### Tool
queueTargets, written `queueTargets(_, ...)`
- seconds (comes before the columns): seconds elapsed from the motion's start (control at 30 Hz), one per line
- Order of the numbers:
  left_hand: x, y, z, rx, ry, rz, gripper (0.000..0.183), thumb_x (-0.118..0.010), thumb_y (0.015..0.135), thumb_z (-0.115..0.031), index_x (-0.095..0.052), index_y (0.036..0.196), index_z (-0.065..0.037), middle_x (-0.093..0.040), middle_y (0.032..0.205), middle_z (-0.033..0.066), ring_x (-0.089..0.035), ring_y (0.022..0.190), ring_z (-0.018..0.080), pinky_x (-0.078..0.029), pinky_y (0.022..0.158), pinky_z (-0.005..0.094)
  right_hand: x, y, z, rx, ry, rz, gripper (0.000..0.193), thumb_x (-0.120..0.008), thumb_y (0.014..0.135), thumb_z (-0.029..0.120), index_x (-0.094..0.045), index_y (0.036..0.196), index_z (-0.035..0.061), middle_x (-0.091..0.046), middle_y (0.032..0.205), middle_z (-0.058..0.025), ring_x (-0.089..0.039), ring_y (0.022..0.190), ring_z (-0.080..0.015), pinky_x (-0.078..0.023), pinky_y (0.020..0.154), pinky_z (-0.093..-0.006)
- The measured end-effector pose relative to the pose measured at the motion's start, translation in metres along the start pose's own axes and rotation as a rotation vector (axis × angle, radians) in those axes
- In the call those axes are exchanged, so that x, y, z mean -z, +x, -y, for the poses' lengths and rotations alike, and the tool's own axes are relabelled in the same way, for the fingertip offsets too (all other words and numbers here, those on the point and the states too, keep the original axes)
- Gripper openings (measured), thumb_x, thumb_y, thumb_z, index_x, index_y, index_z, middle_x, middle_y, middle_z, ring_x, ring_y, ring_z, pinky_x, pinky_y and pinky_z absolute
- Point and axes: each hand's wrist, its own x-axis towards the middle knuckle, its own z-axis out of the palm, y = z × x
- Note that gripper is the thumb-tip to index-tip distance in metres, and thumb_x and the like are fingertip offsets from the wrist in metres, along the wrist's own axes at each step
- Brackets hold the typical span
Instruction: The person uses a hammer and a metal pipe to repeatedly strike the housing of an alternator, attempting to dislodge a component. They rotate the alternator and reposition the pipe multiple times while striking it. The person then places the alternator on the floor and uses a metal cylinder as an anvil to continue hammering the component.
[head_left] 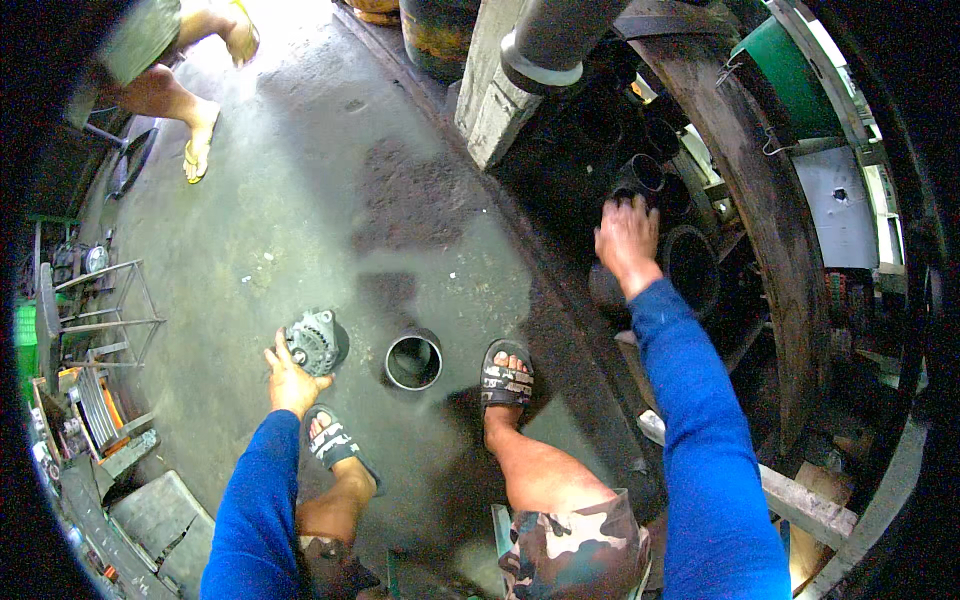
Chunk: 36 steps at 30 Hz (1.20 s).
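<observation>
My left hand (292, 387) is wrapped round the near left side of a grey metal alternator (316, 338) at floor level, thumb and fingers on its edge. Just right of it, a short metal tube (414, 388) stands upright on the floor, its open round mouth facing up. My right hand (630, 242) reaches far out to the right, into a dark space holding several round parts. Its fingers curl over the near rim of a dark cylinder (646, 172); the fingertips are partly lost in shadow. A larger dark ring-shaped part (690, 262) lies beside that wrist.
A white post (492, 130) and a thick grey pipe (545, 55) rise ahead. A curved wooden beam (745, 200) runs along the right. Another person's feet in yellow sandals (202, 140) are at far left. A metal-framed stand (110, 310) stands left. My sandalled feet flank the tube.
</observation>
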Motion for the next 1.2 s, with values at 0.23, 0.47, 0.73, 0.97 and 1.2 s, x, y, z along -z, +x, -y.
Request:
queueTargets(0.23, 0.027, -0.013, -0.015, 0.032, -0.029, 0.030, 0.128, -0.099, 0.058, -0.030, -0.025, 0.161, -0.013, -0.045, 0.145, 0.0274, -0.063, 0.122, 0.0487, -0.056, 0.104, 0.0516, 0.115, -0.175, 0.041, 0.385, 0.813, 0.482, 0.064, -0.075, 0.092, 0.042, -0.061, 0.135, -0.0035, -0.062, 0.139, -0.0302, -0.056, 0.136, -0.0424, -0.045, 0.116, -0.0476)
queueTargets(0.47, 0.057, -0.039, -0.042, 0.111, -0.007, 0.126, 0.136, -0.098, 0.060, -0.043, -0.020, 0.165, -0.010, -0.031, 0.163, 0.0363, -0.056, 0.136, 0.0474, -0.051, 0.111, 0.0476, 0.231, -0.235, 0.024, 0.401, 0.628, 0.282, 0.051, -0.082, 0.084, 0.024, -0.064, 0.126, 0.0017, -0.069, 0.118, -0.0207, -0.065, 0.114, -0.0392, -0.053, 0.098, -0.0476)
queueTargets(0.73, 0.124, -0.091, -0.049, 0.035, -0.044, 0.136, 0.138, -0.097, 0.059, -0.046, -0.020, 0.165, -0.004, -0.033, 0.162, 0.0369, -0.047, 0.145, 0.0455, -0.044, 0.119, 0.0455, 0.243, -0.210, 0.101, 0.587, 0.962, 0.422, 0.057, -0.073, 0.093, 0.040, -0.065, 0.130, -0.0026, -0.070, 0.124, -0.0289, -0.067, 0.119, -0.0428, -0.053, 0.105, -0.0482)
queueTargets(0.97, 0.133, -0.093, -0.033, 0.096, -0.380, 0.082, 0.130, -0.098, 0.059, -0.043, -0.030, 0.159, 0.006, -0.062, 0.142, 0.0245, -0.058, 0.136, 0.0346, -0.044, 0.116, 0.0415, 0.094, -0.221, 0.237, 0.726, 0.342, 0.328, 0.039, -0.050, 0.103, 0.020, -0.062, 0.135, 0.0013, -0.063, 0.145, -0.0155, -0.048, 0.145, -0.0329, -0.039, 0.114, -0.0620)
queueTargets(1.2, 0.119, -0.064, -0.055, 0.136, -0.137, 0.118, 0.132, -0.096, 0.058, -0.044, -0.028, 0.162, 0.001, -0.047, 0.155, 0.0297, -0.048, 0.145, 0.0405, -0.042, 0.120, 0.0430, 0.013, -0.203, 0.298, 0.626, 0.442, 0.476, 0.028, -0.052, 0.101, 0.022, -0.074, 0.116, 0.0138, -0.072, 0.127, -0.0062, -0.061, 0.125, -0.0281, -0.041, 0.110, -0.0647)
